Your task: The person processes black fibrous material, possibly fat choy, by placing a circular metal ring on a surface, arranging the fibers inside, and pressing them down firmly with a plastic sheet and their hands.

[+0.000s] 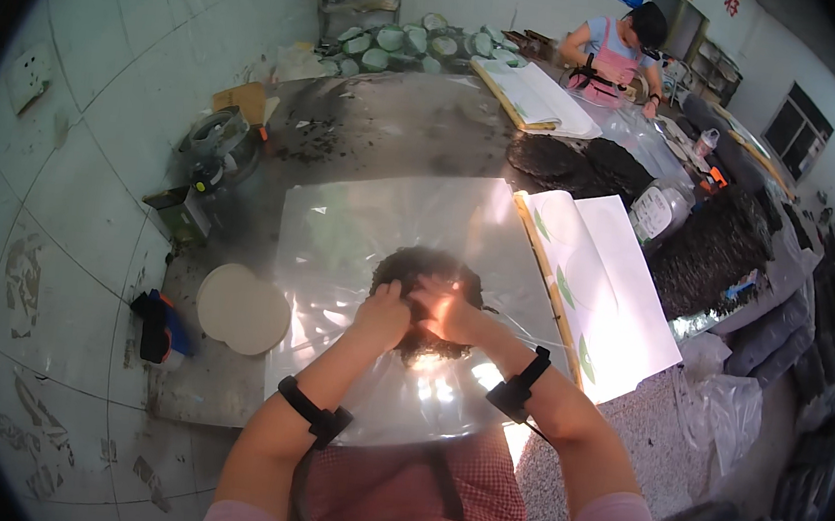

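A dark, ragged round cake (430,258), which looks like dried seaweed, lies on a clear plastic sheet (341,223) in front of me. At its left side, my left hand (387,312) is closed, with curled fingers gripping the edge. My right hand (447,310) lies across the middle of the cake, fingers spread, partly washed out by bright light. The cake's near rim shows below both hands. Glare covers parts of the plastic and hides some detail of the fingertips.
Pale round discs (243,309) lie left of the plastic; a stick-edged stack of white sheets (612,279) lies right. More dark round cakes (546,160), a dark pile (715,251) and a clear jar (659,211) stand farther right. Another person (618,59) works at the back.
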A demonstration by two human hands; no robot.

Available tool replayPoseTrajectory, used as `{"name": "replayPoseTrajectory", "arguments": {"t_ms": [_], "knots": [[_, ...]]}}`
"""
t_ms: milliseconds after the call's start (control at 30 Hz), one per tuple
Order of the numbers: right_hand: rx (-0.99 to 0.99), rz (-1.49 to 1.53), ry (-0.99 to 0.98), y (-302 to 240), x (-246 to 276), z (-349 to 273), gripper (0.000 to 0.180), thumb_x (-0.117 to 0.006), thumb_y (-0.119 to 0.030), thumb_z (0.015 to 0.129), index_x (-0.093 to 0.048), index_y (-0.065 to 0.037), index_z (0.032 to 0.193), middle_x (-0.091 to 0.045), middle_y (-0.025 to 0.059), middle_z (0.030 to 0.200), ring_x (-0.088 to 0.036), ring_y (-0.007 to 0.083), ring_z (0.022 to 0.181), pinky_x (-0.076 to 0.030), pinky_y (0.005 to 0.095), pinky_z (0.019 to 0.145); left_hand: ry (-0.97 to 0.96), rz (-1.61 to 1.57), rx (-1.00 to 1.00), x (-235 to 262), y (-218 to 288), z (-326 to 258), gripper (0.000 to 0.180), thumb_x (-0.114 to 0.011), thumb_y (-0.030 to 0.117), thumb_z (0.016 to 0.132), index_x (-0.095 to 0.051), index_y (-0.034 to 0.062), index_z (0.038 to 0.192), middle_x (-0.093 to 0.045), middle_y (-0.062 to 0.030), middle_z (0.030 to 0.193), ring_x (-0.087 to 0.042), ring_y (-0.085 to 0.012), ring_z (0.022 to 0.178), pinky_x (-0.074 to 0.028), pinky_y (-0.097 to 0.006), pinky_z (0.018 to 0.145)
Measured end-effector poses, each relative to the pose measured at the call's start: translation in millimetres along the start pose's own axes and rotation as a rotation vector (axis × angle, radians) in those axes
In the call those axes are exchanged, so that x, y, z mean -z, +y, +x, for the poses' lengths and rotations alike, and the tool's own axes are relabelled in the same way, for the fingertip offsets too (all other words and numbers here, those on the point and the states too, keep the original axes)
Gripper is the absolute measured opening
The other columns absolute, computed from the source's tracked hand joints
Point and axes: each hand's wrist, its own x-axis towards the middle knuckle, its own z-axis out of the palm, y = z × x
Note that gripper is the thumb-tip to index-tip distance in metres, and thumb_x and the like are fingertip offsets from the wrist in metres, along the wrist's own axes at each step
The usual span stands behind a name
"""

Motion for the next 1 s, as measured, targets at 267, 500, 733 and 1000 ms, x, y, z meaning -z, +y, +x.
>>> {"name": "replayPoseTrajectory", "arguments": {"t_ms": [267, 500, 733, 1000], "knots": [[0.047, -0.293, 0.096, 26.3, -42.4, 14.3, 0.046, -0.051, -0.034, 0.086, -0.049, -0.018, 0.129, -0.039, 0.0156, 0.143, -0.050, 0.0418, 0.117, -0.028, 0.0631, 0.097, -0.075, 0.069, 0.006, -1.3, 0.2, 8.8, 0.027, -0.067, 0.017, 0.072, -0.069, -0.0002, 0.094, -0.039, -0.0253, 0.137, -0.044, -0.0364, 0.117, -0.042, -0.039, 0.097], [0.032, -0.224, 0.144, -10.1, -23.0, 3.9, 0.060, -0.043, -0.061, 0.085, -0.041, -0.033, 0.137, -0.031, 0.0131, 0.147, -0.038, 0.0508, 0.122, -0.023, 0.0701, 0.095, -0.201, -0.347, -0.109, 28.6, -46.6, 7.2, 0.023, -0.061, 0.008, 0.075, -0.066, 0.0037, 0.097, -0.055, -0.0155, 0.121, -0.061, -0.0302, 0.085, -0.049, -0.038, 0.076], [0.035, -0.224, -0.013, -3.0, -50.2, 6.7, 0.060, -0.036, -0.070, 0.083, -0.041, -0.042, 0.136, -0.016, 0.0112, 0.153, -0.014, 0.0503, 0.135, -0.007, 0.0762, 0.096, 0.461, -0.400, -0.045, 23.0, -45.1, 18.6, 0.025, -0.063, 0.006, 0.078, -0.058, 0.0061, 0.102, -0.059, -0.0116, 0.095, -0.059, -0.0329, 0.082, -0.049, -0.038, 0.072], [0.006, 0.331, -0.275, 13.5, -67.0, 11.2, 0.062, -0.032, -0.071, 0.084, -0.035, -0.043, 0.139, -0.017, 0.0114, 0.153, -0.012, 0.0490, 0.137, -0.008, 0.0744, 0.096, 0.145, -0.198, -0.062, 16.7, -61.6, 20.9, 0.027, -0.065, 0.010, 0.078, -0.057, 0.0067, 0.104, -0.059, -0.0090, 0.096, -0.055, -0.0293, 0.097, -0.047, -0.038, 0.078]]}}
